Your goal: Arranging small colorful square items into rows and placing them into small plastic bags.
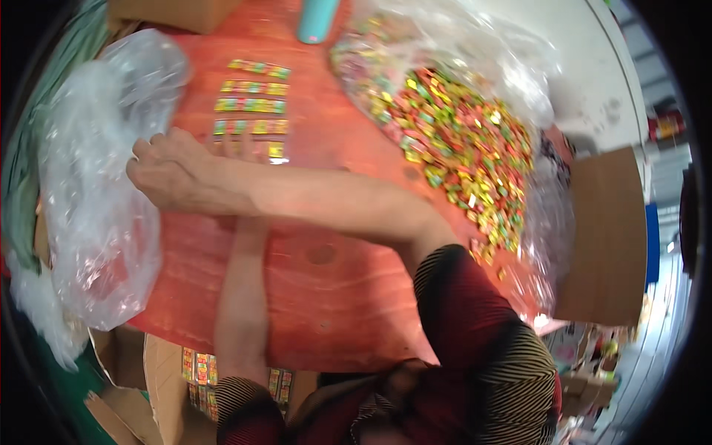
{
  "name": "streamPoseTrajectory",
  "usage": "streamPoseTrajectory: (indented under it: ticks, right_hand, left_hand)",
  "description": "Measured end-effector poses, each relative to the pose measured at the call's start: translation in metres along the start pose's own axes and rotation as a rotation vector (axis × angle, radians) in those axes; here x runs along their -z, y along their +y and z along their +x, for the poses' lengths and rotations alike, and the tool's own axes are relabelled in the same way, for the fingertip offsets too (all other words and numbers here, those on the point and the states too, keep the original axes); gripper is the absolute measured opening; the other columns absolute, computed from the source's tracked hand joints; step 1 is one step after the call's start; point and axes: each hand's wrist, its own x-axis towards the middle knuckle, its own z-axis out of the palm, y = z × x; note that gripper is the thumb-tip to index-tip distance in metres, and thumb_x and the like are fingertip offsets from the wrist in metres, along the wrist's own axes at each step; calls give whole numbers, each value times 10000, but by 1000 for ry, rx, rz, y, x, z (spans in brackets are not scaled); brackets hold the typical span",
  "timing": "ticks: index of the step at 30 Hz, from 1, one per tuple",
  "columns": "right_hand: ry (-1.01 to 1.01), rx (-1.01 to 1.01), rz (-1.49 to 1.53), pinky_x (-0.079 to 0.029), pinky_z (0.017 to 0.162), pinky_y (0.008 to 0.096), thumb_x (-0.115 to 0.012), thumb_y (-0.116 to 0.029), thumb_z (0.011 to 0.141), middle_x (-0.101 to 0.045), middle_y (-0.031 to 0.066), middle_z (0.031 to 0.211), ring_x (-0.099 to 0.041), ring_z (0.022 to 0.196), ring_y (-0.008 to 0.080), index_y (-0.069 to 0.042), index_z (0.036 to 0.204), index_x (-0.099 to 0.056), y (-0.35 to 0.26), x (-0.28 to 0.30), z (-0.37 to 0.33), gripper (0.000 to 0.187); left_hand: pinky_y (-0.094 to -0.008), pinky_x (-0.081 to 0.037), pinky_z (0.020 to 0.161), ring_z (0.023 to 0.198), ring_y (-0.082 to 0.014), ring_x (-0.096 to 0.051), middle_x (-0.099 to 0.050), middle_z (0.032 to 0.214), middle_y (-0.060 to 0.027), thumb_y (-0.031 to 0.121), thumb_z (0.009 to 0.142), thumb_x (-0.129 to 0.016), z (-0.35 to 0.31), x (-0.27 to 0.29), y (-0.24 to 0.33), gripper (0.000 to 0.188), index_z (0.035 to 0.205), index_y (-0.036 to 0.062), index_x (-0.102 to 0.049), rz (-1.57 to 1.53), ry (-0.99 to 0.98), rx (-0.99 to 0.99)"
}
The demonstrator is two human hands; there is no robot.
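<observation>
Small wrapped candies in yellow, red and green lie in several short rows (251,105) on the red tabletop (334,297). My left hand (241,148) reaches up to the nearest row, its visible fingers stretched out flat over the candies. My right forearm crosses above it and hides the rest of that hand. At the left edge of the table my right hand (174,170) is closed, its fingers curled in beside a clear plastic bag (96,222). What those fingers hold, if anything, is hidden.
A big heap of loose candies (460,148) spills from clear plastic at the right. A turquoise cup or bottle (317,22) stands at the far edge, near a cardboard box (174,13). Below the near edge, an open carton (165,382) contains packed candy rows. Cardboard (604,237) stands at the right.
</observation>
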Motion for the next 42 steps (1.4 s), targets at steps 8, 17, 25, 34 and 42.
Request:
streamPoseTrajectory:
  ticks: [8,17,25,34,42]
  right_hand:
    - [-406,-309,224,-478,692,352,-548,-54,770,-598,105,946,-579,841,283,-93,1009,-590,219,237,-109,246]
    - [-381,-771,200,-360,932,406,-568,-153,804,-474,161,1193,-437,1124,330,-45,1162,-495,163,393,-308,381]
    - [-567,-616,239,-184,1037,480,-599,-206,772,-370,142,1316,-292,1259,315,-71,1195,-482,84,354,-342,459]
    - [-358,-622,180,-433,828,443,-644,-170,725,-482,154,1150,-504,1025,336,-78,1183,-457,133,361,-330,503]
    - [-537,-862,24,-482,673,435,-687,-275,688,-482,201,1013,-543,890,364,-87,1195,-375,180,308,-286,624]
  left_hand:
    - [-450,-346,880,1073,-293,-465,-527,1111,-130,268,829,-512,25,17,0,334,1112,91,-529,-36,-15,-5]
    - [-431,-352,907,1041,-336,-486,-547,1070,-158,109,818,-535,-21,104,85,268,1060,-5,-534,-310,-32,-308]
    - [-585,-196,964,1253,-391,-236,-301,1334,-188,418,730,-588,-159,197,197,594,1190,62,-471,-486,-714,-589]
    - [-538,-219,980,1250,-386,-257,-303,1333,-213,316,784,-571,-160,195,200,525,1220,52,-445,-466,-677,-487]
    - [-436,-279,993,1213,-387,-309,-326,1319,-227,256,776,-593,-29,74,249,561,1264,68,-390,-405,-456,-390]
